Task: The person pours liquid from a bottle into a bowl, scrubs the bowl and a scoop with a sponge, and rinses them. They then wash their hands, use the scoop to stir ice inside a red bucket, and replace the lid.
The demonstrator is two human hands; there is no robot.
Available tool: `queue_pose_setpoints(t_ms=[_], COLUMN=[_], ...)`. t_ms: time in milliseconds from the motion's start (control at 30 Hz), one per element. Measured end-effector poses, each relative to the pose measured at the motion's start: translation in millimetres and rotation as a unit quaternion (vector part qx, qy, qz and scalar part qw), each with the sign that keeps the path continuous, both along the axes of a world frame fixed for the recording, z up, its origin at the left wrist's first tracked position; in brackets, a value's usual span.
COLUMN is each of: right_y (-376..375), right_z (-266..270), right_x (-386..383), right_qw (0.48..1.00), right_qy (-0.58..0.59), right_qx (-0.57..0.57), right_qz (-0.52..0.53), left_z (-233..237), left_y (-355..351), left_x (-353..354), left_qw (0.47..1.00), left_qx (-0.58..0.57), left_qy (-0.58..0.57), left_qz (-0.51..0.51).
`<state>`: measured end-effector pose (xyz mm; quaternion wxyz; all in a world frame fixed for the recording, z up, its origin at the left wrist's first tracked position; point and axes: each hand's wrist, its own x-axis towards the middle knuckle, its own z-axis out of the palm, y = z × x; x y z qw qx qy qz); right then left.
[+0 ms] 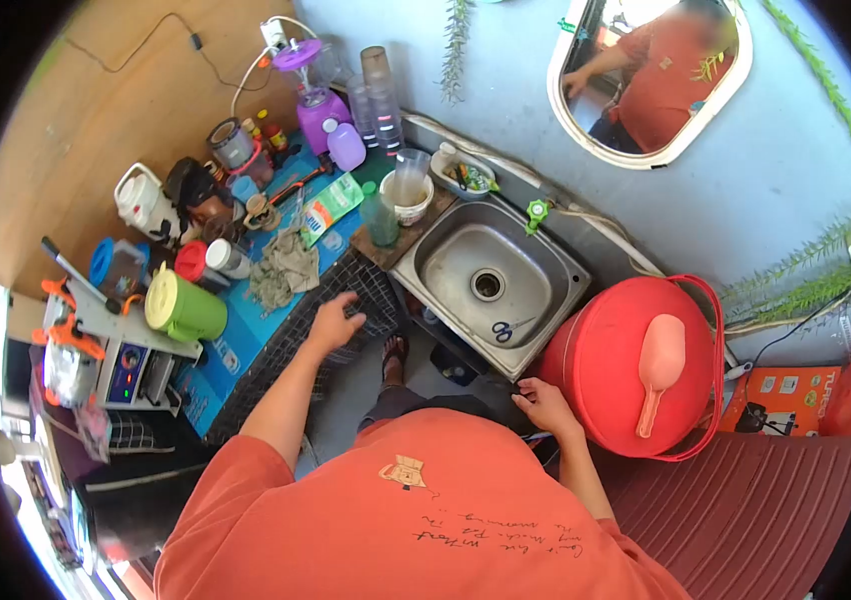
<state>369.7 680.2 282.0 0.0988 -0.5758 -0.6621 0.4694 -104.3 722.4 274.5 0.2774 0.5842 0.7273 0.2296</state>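
My left hand (334, 325) hangs empty above the dark checked cloth (361, 290) at the counter's edge, fingers apart. A crumpled grey rag (286, 268) lies on the blue counter just beyond it. My right hand (544, 402) is between the sink's near corner and the red tub, with its fingers loosely apart and nothing seen in them. Scissors (512, 330) with dark handles lie inside the steel sink (446, 262), near its right front corner. On the lid of the red tub (596, 350) rests a pink scoop (662, 365).
A green bottle (380, 218) and a white bucket (408, 208) stand left of the sink. A green faucet handle (537, 214) sits behind it. A lime-green pitcher (184, 305), jars and a purple blender (318, 105) crowd the counter. A maroon ridged surface (736, 510) lies right.
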Motion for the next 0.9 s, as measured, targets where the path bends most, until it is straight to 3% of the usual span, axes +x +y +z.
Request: queue_pose_setpoints(t_ms=[67, 233, 300, 367, 467, 533, 567, 633, 767, 900], right_y=[23, 141, 196, 253, 334, 374, 387, 405, 396, 336], right_z=[-5, 43, 53, 72, 65, 44, 36, 29, 28, 75], right_x=[-19, -120, -169, -220, -284, -313, -321, -331, -318, -290], right_qw=[0.998, 0.991, 0.979, 0.982, 0.980, 0.947, 0.948, 0.977, 0.971, 0.951], right_qy=[0.039, 0.069, 0.088, 0.099, 0.055, -0.047, -0.053, -0.117, -0.086, -0.018], right_qx=[0.006, 0.095, 0.176, 0.137, 0.165, 0.306, 0.301, 0.178, 0.222, 0.243], right_qz=[-0.042, -0.069, -0.054, -0.078, -0.095, -0.086, -0.092, -0.032, -0.007, -0.192], left_z=[-7, -38, -59, -63, -71, -82, -86, -83, -81, -74], left_y=[58, 161, 184, 200, 219, 226, 228, 231, 236, 241], left_x=[-7, -10, -9, -6, -13, -22, -27, -36, -54, -67], left_qw=[0.997, 0.980, 0.958, 0.953, 0.968, 0.970, 0.969, 0.973, 0.978, 0.977], left_qx=[0.055, 0.155, 0.186, 0.192, 0.179, 0.150, 0.128, 0.113, 0.084, 0.084], left_qy=[-0.009, -0.025, -0.181, -0.197, -0.141, -0.173, -0.202, -0.200, -0.184, -0.176], left_qz=[0.049, 0.121, 0.120, 0.125, 0.103, 0.082, 0.064, 0.036, -0.042, -0.089])
